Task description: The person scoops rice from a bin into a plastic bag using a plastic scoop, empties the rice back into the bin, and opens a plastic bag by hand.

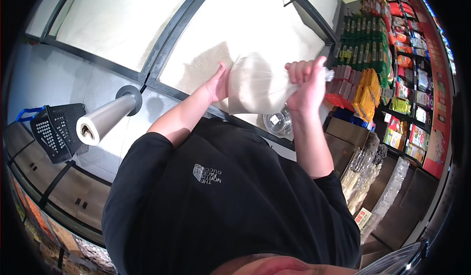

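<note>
while left hand, half open, cups filled bag, right hand closes round gathered neck.

The bag hides most fingers of the left hand.

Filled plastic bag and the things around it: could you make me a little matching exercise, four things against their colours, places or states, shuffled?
Things:
1. Filled bag
2. Plastic roll
3. Basket
4. Right hand

Descriptions:
A. Black and blue
B. Closed around the bag's gathered top
C. Pale, just beside the basket
D. See-through, bulging with whitish contents

Right pairs: 1-D, 2-C, 3-A, 4-B.
</note>
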### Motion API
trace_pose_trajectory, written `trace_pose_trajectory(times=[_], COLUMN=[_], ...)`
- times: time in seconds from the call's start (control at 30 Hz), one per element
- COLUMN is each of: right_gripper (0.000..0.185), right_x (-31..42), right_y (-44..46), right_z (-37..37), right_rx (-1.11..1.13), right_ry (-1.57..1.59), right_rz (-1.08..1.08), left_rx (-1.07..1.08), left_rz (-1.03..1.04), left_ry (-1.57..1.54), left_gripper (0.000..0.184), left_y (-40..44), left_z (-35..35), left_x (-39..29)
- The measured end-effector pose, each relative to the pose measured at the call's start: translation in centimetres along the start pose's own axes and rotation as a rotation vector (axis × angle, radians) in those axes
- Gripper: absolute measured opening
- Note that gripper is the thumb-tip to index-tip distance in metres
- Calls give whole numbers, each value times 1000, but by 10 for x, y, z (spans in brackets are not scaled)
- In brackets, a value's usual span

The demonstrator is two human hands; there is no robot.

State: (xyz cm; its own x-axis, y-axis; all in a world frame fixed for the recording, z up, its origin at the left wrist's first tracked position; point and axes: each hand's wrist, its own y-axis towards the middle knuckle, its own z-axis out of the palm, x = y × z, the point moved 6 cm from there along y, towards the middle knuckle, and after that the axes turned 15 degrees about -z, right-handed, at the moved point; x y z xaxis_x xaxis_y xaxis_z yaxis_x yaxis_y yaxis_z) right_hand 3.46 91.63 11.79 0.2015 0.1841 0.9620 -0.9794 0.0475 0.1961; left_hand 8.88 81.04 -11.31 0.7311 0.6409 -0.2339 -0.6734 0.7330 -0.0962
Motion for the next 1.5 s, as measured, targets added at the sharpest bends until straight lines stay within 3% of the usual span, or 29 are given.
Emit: trace_pose_trajectory(times=[0.03, 0.13, 0.23, 0.3, 0.43, 0.67, 0.77, 0.87, 0.97, 1.0, 1.1, 1.2, 1.5], right_gripper=[57, 59, 60, 58, 55, 57, 57, 57, 57, 57, 57, 57, 60], right_x=[25, 89, 143, 174, 200, 170, 149, 135, 125, 122, 116, 114, 114], right_y=[6, 20, 34, 44, 59, 74, 68, 68, 71, 76, 84, 91, 89], right_z=[-1, -6, -15, -23, -41, -51, -45, -40, -37, -40, -41, -45, -26], right_rx=[20, 68, 215, 285, 211, 145, 156, 156, 145, 148, 121, 120, 273], right_ry=[34, 204, 397, 446, 524, 184, 197, 272, 350, 384, 507, 640, 928], right_rz=[-23, -64, -112, -135, -159, -245, -207, -160, -119, -102, -50, -7, 38], left_rx=[212, 375, 286, 234, 50, -230, -264, -267, -160, -150, 22, -197, -191], left_rz=[32, 15, 5, 72, 263, 430, 457, 424, 428, 477, 550, 599, 748], left_ry=[-16, -25, 77, 55, 95, 113, 97, 80, 102, 164, 214, 394, 547], left_gripper=[120, 126, 123, 102, 75, 48, 46, 55, 70, 87, 88, 85, 66], left_y=[6, 35, 46, 40, 17, -4, -8, -14, -30, -33, -39, -47, -66], left_z=[40, 96, 123, 152, 206, 191, 173, 158, 162, 165, 178, 195, 221], left_x=[-8, -12, -14, -20, -36, -44, -41, -35, -33, -32, -34, -38, -56])
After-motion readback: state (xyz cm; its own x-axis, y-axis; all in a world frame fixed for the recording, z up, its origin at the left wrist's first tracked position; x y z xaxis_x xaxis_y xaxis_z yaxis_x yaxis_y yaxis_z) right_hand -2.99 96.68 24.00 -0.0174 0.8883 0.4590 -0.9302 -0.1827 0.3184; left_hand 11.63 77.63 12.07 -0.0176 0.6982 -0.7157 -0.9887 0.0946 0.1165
